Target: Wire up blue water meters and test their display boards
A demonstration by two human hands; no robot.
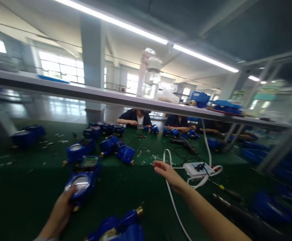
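Observation:
My left hand (64,204) grips the near end of a blue water meter (84,177) that lies on the green table (125,187). My right hand (167,172) reaches forward over the table with its fingers stretched out, holding nothing. It hovers beside a white cable (172,197) and just left of a white power strip (198,168). Another blue meter with a brass fitting (122,227) lies at the near edge between my arms.
Several more blue meters (115,149) are scattered across the table, with white scraps around them. A screwdriver (229,191) lies right of the power strip. People sit working at the far side (135,118). A long shelf (110,95) spans overhead.

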